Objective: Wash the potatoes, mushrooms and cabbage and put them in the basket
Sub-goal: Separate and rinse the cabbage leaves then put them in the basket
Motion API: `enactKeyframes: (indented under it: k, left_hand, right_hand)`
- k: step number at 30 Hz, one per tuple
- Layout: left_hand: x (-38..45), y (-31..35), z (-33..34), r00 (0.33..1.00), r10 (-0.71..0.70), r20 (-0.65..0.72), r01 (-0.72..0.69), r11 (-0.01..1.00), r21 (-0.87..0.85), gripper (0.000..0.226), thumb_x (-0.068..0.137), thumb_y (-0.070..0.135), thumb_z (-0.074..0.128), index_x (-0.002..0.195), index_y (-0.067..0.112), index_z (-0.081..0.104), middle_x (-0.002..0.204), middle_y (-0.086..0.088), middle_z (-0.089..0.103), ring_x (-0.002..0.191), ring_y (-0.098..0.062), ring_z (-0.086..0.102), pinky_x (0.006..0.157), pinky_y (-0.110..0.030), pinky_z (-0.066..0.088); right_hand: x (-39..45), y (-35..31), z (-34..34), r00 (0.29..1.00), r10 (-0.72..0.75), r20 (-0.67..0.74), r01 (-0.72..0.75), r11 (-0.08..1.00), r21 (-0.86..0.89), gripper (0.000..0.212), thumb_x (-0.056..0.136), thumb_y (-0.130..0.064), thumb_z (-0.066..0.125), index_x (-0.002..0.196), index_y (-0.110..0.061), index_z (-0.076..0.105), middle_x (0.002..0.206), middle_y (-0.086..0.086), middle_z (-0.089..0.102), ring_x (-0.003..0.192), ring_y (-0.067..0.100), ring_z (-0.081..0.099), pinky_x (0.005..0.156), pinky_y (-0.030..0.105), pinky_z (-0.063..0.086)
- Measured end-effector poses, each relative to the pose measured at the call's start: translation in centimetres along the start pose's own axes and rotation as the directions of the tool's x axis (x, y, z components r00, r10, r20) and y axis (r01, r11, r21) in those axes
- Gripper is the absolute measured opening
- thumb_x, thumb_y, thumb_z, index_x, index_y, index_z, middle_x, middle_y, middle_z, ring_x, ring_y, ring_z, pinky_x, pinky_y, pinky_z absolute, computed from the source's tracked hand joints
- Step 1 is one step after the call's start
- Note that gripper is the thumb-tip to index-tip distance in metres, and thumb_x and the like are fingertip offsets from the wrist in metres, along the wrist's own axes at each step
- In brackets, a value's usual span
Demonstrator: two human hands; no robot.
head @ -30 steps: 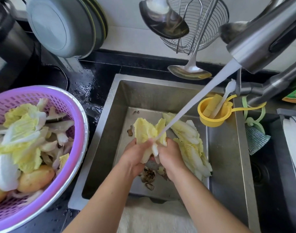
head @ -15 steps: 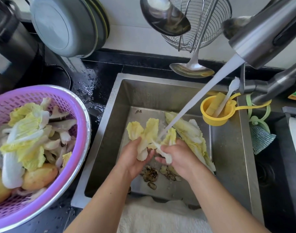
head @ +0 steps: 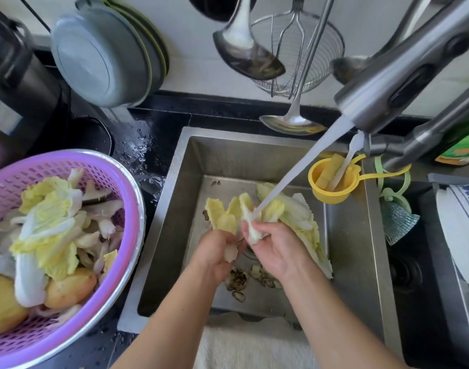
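Over the steel sink [head: 345, 262], both my hands hold yellow cabbage leaves under the running tap water [head: 302, 166]. My left hand [head: 214, 251] grips the white stems of a bunch of cabbage leaves [head: 222, 211]. My right hand [head: 276, 246] pinches the stem of another cabbage leaf [head: 250, 217], which the water hits. More cabbage [head: 300, 217] lies on the sink floor behind my hands. The purple basket [head: 121, 198] at the left holds washed cabbage [head: 49, 217], mushrooms [head: 102, 211] and potatoes [head: 70, 288].
Dark scraps [head: 238, 280] lie on the sink floor by the drain. The faucet [head: 403, 73] reaches in from the upper right. A yellow cup [head: 332, 185] hangs at the sink's right edge. Ladles and a wire strainer [head: 294, 57] hang above. A white towel [head: 244, 344] covers the front edge.
My hands have drawn slightly apart, splitting the leaves: the left keeps a bunch, the right holds one leaf under the stream.
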State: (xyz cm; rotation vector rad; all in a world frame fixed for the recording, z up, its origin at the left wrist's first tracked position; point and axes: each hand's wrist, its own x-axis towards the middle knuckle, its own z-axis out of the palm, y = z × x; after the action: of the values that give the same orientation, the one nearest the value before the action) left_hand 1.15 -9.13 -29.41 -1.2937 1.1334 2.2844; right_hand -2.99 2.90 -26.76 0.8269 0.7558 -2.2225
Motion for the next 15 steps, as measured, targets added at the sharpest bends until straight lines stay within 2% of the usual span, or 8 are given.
enactKeyframes:
  k: [2,4,5,7,9,10,12,15]
  left_hand:
    - [-1.8,0.6,0.0,1.000,0.012,-0.018,-0.013,0.999,-0.045,0.033,0.099,-0.009,0.043,0.120,-0.003,0.068,0.119,-0.020,0.075,0.115,-0.036,0.069,0.114,-0.049,0.048]
    - [-3.3,1.6,-0.4,0.998,0.037,-0.046,-0.042,0.993,-0.114,0.029,0.105,-0.003,0.042,0.119,0.001,0.067,0.116,-0.019,0.076,0.109,-0.034,0.071,0.111,-0.047,0.050]
    - [-4.0,2.1,-0.7,0.997,0.049,-0.054,-0.056,0.989,-0.134,0.029,0.107,-0.001,0.040,0.122,0.001,0.065,0.113,-0.019,0.077,0.104,-0.031,0.074,0.104,-0.045,0.054]
    - [-5.3,3.1,-1.3,0.996,0.059,-0.061,-0.062,0.997,-0.054,0.028,0.108,0.000,0.039,0.121,0.001,0.063,0.099,-0.013,0.078,0.085,-0.025,0.075,0.086,-0.037,0.059]
    - [-6.9,3.9,-1.5,0.996,0.053,-0.076,-0.045,0.995,0.093,0.025,0.104,-0.003,0.042,0.120,0.001,0.061,0.086,-0.010,0.069,0.066,-0.019,0.064,0.063,-0.029,0.052]
    - [-8.0,4.3,-1.6,0.997,0.048,-0.066,-0.037,0.987,0.159,0.024,0.103,-0.003,0.043,0.118,0.002,0.061,0.082,-0.009,0.063,0.061,-0.016,0.058,0.056,-0.027,0.045]
    - [-9.9,5.2,-2.2,0.997,0.076,-0.021,-0.068,0.966,0.248,0.021,0.103,-0.002,0.046,0.112,0.006,0.062,0.079,-0.007,0.058,0.057,-0.013,0.049,0.050,-0.024,0.037]
    - [-13.3,7.6,-4.3,0.978,0.208,-0.002,-0.200,0.945,0.259,0.015,0.102,0.000,0.051,0.108,0.005,0.064,0.080,-0.008,0.060,0.056,-0.013,0.047,0.044,-0.022,0.035]
  right_hand:
    - [0.1,0.1,2.3,0.998,0.033,-0.046,-0.036,0.998,-0.060,0.026,0.096,0.021,0.048,0.115,0.006,0.057,0.123,0.026,0.056,0.104,0.033,0.062,0.093,0.036,0.056]
    - [0.5,0.0,3.7,0.996,0.046,-0.082,-0.055,0.992,-0.113,0.026,0.097,0.020,0.048,0.120,0.010,0.052,0.122,0.029,0.053,0.102,0.035,0.064,0.089,0.037,0.058]
    - [0.4,-0.1,4.0,0.996,0.045,-0.073,-0.055,0.989,-0.135,0.029,0.097,0.019,0.049,0.125,0.014,0.050,0.126,0.030,0.054,0.106,0.035,0.066,0.088,0.036,0.060]
    - [0.0,0.1,3.3,0.994,0.022,-0.111,-0.050,0.967,-0.251,0.032,0.096,0.018,0.053,0.127,0.015,0.054,0.128,0.026,0.060,0.108,0.035,0.071,0.089,0.039,0.062]
    - [-1.4,0.4,2.1,0.962,-0.069,-0.265,-0.049,0.908,-0.415,0.028,0.094,0.018,0.054,0.119,0.008,0.061,0.119,0.022,0.066,0.098,0.034,0.073,0.087,0.042,0.062]
    - [-2.4,0.5,1.6,0.945,-0.110,-0.307,-0.049,0.882,-0.469,0.027,0.094,0.019,0.054,0.117,0.007,0.061,0.117,0.021,0.067,0.093,0.033,0.072,0.080,0.040,0.063]
    - [-4.5,0.9,2.0,0.962,-0.096,-0.255,-0.049,0.860,-0.508,0.030,0.094,0.018,0.055,0.121,0.007,0.059,0.119,0.023,0.067,0.091,0.034,0.072,0.064,0.034,0.062]
    - [-7.8,2.3,6.5,0.988,-0.129,-0.086,0.049,0.786,-0.616,0.027,0.096,0.015,0.055,0.117,0.000,0.062,0.114,0.019,0.070,0.089,0.028,0.072,0.065,0.032,0.060]
